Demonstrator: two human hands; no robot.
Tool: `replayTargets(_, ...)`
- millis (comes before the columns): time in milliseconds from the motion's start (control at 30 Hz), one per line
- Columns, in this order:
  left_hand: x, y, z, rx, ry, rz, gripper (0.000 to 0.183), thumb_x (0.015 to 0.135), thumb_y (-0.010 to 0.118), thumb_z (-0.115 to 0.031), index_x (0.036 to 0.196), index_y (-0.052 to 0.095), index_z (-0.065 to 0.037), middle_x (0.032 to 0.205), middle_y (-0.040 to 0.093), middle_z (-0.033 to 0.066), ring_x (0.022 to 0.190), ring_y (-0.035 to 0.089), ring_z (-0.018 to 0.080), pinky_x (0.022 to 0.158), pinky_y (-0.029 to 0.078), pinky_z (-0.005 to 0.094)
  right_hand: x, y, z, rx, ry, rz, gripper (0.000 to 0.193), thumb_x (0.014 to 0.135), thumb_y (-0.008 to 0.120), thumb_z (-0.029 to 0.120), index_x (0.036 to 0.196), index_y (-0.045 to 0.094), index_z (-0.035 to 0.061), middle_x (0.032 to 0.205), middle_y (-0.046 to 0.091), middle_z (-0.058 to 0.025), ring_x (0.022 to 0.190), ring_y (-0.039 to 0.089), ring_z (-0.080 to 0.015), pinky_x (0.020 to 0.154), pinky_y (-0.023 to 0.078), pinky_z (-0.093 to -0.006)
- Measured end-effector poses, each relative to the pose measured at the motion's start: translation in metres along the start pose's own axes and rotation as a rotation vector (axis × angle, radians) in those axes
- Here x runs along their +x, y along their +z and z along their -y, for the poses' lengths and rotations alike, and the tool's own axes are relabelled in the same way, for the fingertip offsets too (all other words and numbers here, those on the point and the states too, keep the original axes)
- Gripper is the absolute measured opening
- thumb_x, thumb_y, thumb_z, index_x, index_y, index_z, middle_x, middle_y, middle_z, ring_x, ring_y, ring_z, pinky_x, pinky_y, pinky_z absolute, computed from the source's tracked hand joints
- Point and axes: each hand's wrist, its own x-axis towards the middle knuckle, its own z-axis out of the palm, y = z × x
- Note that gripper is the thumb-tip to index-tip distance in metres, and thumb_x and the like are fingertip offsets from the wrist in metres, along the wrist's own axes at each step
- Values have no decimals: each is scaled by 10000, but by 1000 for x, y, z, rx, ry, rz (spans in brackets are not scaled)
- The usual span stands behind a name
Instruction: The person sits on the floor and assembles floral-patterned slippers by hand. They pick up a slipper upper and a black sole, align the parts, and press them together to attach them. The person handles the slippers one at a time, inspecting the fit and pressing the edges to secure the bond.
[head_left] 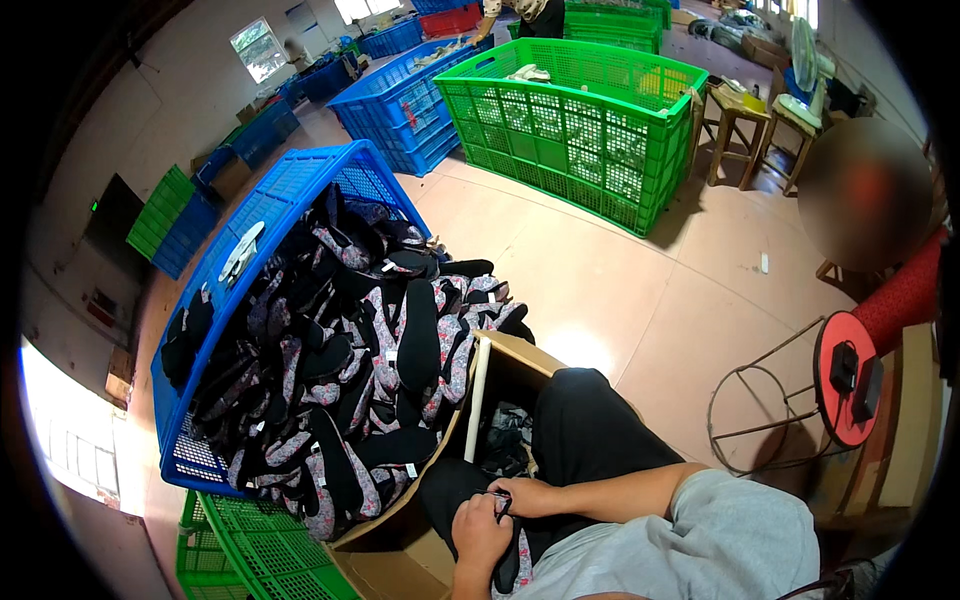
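My left hand (480,532) and my right hand (528,495) meet over my lap and together grip a black padded fabric piece (507,565) that hangs down between my knees. Right in front of me stands an open cardboard box (500,352) with a few dark pieces inside. To its left a tipped blue crate (268,205) spills a big heap of black and floral padded pieces (350,370) toward the box.
A green crate (262,545) lies at lower left, under the heap. A large green crate (570,125) and more blue crates (400,105) stand farther back, where another person works. At right are a red round stool (838,395), wooden stools and a fan.
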Motion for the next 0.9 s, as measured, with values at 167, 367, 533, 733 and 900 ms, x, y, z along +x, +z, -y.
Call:
replayTargets(167, 0, 0, -1, 7, -9, -6, 193, 682, 683, -133, 835, 603, -47, 862, 595, 120, 851, 579, 336, 779, 471, 425, -2, -3, 6, -18, 15, 16, 459, 865, 660, 271, 1263, 543, 75, 1142, 649, -198, 1071, 618, -363, 895, 484, -420)
replayTargets(367, 0, -3, -4, 8, -13, 2, 184, 685, 683, -136, 820, 592, -50, 861, 594, 119, 855, 580, 336, 785, 470, 425, -2, -3, 6, -17, 9, 16, 463, 865, 667, 258, 1273, 540, 80, 1153, 643, -200, 1080, 615, -362, 899, 483, -420)
replayTargets(533, 0, -3, -4, 20, -24, 8, 182, 687, 681, -141, 816, 591, -51, 858, 593, 122, 856, 582, 335, 784, 471, 428, -1, -2, 4, -23, 3, 18, 469, 860, 669, 249, 1278, 538, 79, 1150, 642, -206, 1074, 616, -365, 897, 484, -421)
replayTargets(733, 0, -4, -4, 12, -24, 9, 184, 685, 682, -140, 818, 591, -50, 856, 593, 125, 856, 583, 337, 783, 472, 430, -3, -5, 9, -18, 22, 30, 479, 858, 674, 248, 1283, 533, 80, 1155, 640, -205, 1073, 614, -368, 898, 485, -420)
replayTargets(900, 0, -3, -4, 8, -17, 5, 186, 682, 683, -135, 817, 589, -49, 854, 592, 126, 853, 582, 340, 777, 472, 432, -2, -4, 7, -5, 14, 21, 489, 852, 681, 248, 1283, 530, 73, 1162, 636, -202, 1089, 607, -365, 915, 479, -416)
